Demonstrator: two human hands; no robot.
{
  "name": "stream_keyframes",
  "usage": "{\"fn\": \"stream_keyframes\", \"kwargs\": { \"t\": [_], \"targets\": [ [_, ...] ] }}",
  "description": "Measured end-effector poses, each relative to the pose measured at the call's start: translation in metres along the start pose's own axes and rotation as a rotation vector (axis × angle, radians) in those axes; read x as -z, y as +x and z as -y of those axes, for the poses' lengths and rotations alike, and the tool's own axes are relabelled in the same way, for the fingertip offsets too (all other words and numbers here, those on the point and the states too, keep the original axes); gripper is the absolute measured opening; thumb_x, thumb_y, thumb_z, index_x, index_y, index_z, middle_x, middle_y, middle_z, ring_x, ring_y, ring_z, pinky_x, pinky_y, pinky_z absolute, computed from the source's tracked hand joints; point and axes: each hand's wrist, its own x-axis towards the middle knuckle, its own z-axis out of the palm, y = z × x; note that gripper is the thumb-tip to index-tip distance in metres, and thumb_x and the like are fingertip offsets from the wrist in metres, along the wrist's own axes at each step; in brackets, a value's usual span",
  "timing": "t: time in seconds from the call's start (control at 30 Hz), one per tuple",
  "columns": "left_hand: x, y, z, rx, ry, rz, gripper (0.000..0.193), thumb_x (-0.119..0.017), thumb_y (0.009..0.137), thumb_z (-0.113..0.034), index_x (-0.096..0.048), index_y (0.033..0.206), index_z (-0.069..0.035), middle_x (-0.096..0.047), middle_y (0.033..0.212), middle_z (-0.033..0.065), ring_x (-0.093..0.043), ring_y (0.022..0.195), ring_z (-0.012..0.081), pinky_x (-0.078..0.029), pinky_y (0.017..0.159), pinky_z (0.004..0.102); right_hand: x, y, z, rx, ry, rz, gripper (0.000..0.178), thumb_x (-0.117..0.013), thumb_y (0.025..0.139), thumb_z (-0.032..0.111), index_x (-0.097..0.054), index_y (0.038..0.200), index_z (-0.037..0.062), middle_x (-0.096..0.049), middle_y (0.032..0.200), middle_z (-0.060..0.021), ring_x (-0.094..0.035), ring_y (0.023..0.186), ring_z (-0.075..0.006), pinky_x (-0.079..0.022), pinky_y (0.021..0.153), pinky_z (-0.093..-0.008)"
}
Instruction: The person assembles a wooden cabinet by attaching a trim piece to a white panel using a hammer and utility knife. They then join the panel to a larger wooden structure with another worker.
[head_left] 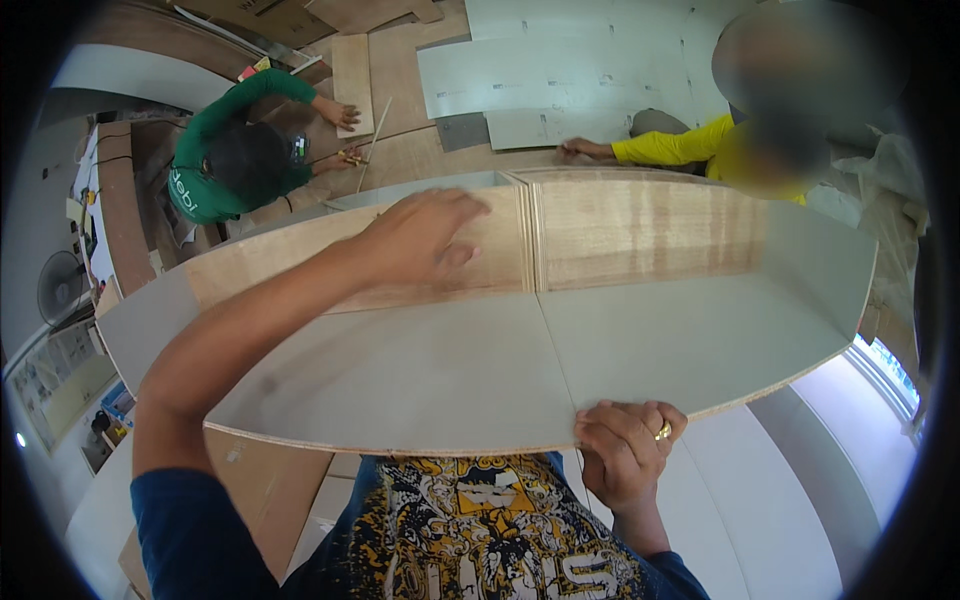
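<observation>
A long plywood cabinet box (pixel 440 375) with grey-lined inner faces lies in front of me, its near edge close to my shirt. My right hand (pixel 630 445), with a gold ring on one finger, is closed over that near edge, right of the middle seam. My left arm reaches across the box. My left hand (pixel 425 235), a little blurred, is over the bare plywood far wall (pixel 640 230), left of the upright divider (pixel 528 235). Its thumb and fingers are apart, and I see nothing in it. Whether it touches the wall I cannot tell.
Beyond the box at left, a person in green (pixel 240 150) works over a plywood strip (pixel 352 85). A person in yellow (pixel 680 145) is at far right, near pale panels (pixel 560 75) lying on the floor. A fan (pixel 62 285) stands far left.
</observation>
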Motion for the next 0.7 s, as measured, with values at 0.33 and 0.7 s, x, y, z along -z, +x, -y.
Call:
{"fn": "stream_keyframes", "kwargs": {
  "t": [0.33,0.7],
  "targets": [
    [-0.065,0.108,0.081,0.129,-0.281,0.078,0.074,-0.086,0.089,-0.041,-0.060,0.146,-0.003,-0.061,0.134,0.0226,-0.060,0.128,0.0396,-0.049,0.109,0.0460,0.001,-0.011,0.012,-0.043,-0.034,0.027,0.023,-0.085,0.079,0.009,-0.071,0.089,0.0253,-0.073,0.098,0.0111,-0.064,0.087,-0.0085,-0.035,0.102,-0.0381],
    [-0.070,0.111,0.076,0.222,-0.490,0.036,0.059,-0.091,0.084,-0.026,-0.071,0.132,0.001,-0.061,0.142,0.0170,-0.056,0.138,0.0344,-0.045,0.117,0.0423,0.002,-0.020,0.002,-0.036,0.028,0.050,0.023,-0.085,0.081,0.013,-0.072,0.090,0.0294,-0.075,0.100,0.0140,-0.066,0.090,-0.0065,-0.031,0.110,-0.0377]
  ]
}}
